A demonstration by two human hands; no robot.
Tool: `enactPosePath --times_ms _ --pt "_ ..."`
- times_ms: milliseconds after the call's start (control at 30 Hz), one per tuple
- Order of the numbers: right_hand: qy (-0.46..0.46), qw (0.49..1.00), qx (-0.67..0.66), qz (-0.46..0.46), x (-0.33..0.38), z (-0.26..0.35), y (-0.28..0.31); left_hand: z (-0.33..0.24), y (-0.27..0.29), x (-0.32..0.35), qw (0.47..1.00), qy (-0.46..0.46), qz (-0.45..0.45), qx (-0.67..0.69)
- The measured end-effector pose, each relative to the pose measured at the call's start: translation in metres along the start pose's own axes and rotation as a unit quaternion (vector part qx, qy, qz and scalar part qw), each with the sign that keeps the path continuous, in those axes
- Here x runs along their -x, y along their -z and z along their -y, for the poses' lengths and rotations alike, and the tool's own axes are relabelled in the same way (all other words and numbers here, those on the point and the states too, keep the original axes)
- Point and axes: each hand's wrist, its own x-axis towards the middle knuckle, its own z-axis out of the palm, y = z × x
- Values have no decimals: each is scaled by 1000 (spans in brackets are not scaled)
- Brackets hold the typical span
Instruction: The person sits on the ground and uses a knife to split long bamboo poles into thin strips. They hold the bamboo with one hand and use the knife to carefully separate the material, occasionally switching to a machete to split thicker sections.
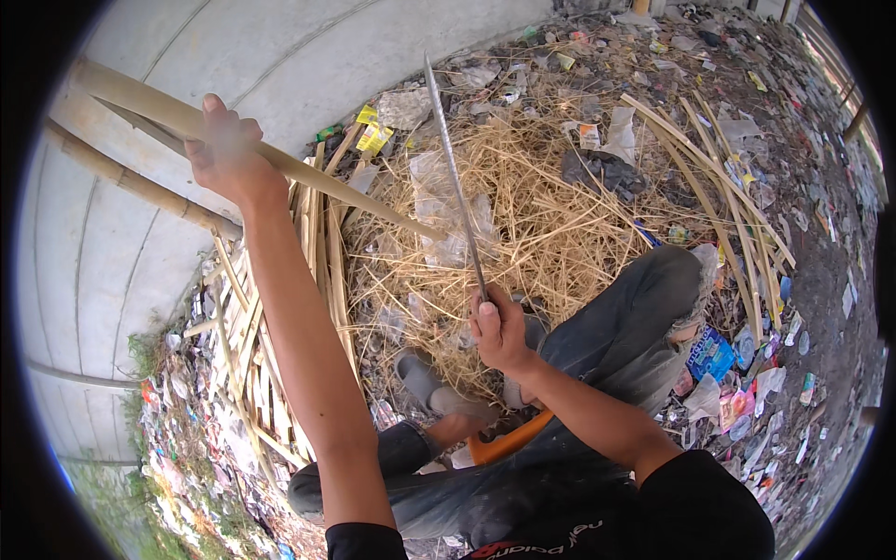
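My left hand (235,161) is raised at the left, its fingers closed round a long, pale bamboo strip (345,191). The strip runs from the wall side down to the right, over a heap of shavings. My right hand (499,329) grips a long, narrow-bladed knife (455,163) low down, close to my knees. Its blade points up and away from me, and my fist hides the handle. The strip's lower end is near the blade; whether the two touch I cannot tell.
Thin bamboo shavings (551,219) cover the ground before my feet. Split bamboo strips (322,247) are piled at the left, with more strips (719,187) at the right. A bamboo pole (131,177) stands out near the grey wall (308,56). Litter lies all around.
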Motion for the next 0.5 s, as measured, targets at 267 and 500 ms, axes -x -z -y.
enactPosePath --times_ms 267,500 --pt "-276 959 -56 39 -10 -7 9 -4 4 10 1000 -3 0 -5" --pt "8 997 -74 6 0 -35 -13 1 -3 4 1000 -1 24 5"
